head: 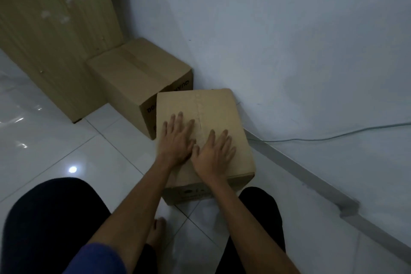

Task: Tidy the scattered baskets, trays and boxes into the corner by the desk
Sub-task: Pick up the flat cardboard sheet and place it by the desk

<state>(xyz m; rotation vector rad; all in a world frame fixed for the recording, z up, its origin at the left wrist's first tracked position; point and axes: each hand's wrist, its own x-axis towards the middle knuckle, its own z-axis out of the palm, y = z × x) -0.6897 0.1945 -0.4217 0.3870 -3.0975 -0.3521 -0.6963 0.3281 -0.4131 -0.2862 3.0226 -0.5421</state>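
Head view: fingers [175, 120] of both hands straight and spread, flat on the box top, gripping nothing. Left hand [176, 140] and right hand [213, 153] lie side by side, thumbs nearly touching, over the taped centre seam. Box [222, 107] is closed, on the floor [89, 151], one side close to the wall [289, 51], far corner touching or just beside the far box [138, 73], which sits against the desk [55, 40] in the corner. Cable [333, 134] runs along the wall base, near the box.

Handling, judged: stiff cardboard, not fragile outside; weight unknown, contents hidden. Glossy tile probably lets it slide easily. Top flaps may flex under the palms at the seam. For sliding, push low on the near face; for lifting, take opposite bottom edges, not the flaps.
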